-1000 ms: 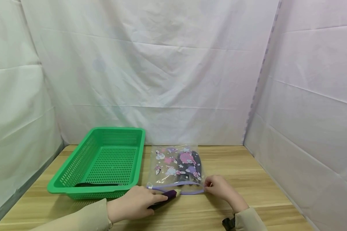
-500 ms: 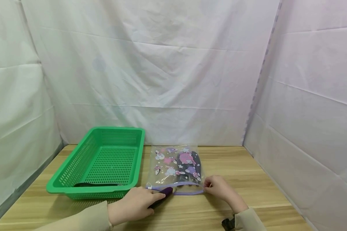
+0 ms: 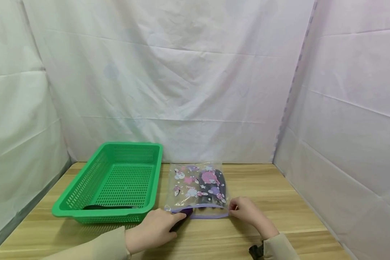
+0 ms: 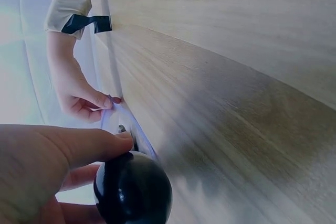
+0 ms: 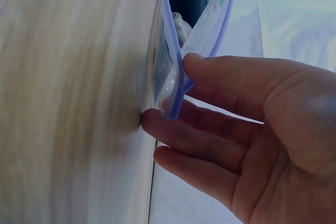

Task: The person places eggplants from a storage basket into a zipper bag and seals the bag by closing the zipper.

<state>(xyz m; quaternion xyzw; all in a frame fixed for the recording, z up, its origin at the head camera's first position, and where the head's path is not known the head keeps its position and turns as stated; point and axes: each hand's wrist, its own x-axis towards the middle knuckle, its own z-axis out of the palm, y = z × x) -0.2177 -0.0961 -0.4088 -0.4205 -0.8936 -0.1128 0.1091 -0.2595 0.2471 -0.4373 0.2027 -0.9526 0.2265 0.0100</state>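
Note:
My left hand (image 3: 156, 227) grips a dark purple eggplant (image 3: 182, 221), pale stem end foremost, at the mouth of a clear zip bag (image 3: 183, 184). In the left wrist view the eggplant's (image 4: 134, 190) round, glossy end shows under the thumb. Its stem end has gone under the bag's upper lilac edge; the right wrist view shows the pale cap (image 5: 181, 27) between the two edges. My right hand (image 3: 247, 213) pinches the right corner of that mouth between thumb and fingers. Dark long shapes (image 3: 211, 186) lie inside the bag behind its cartoon prints.
To the left stands a green plastic basket (image 3: 159, 173) with a dark long thing (image 3: 110, 207) near its front wall. Bag and basket are on a wood-grain table (image 3: 256, 180). White cloth (image 3: 195, 79) hangs behind and on both sides.
My left hand has pushed the eggplant farther into the bag, stem first, so its pale tip is now covered in the head view. My right hand has stayed at the corner.

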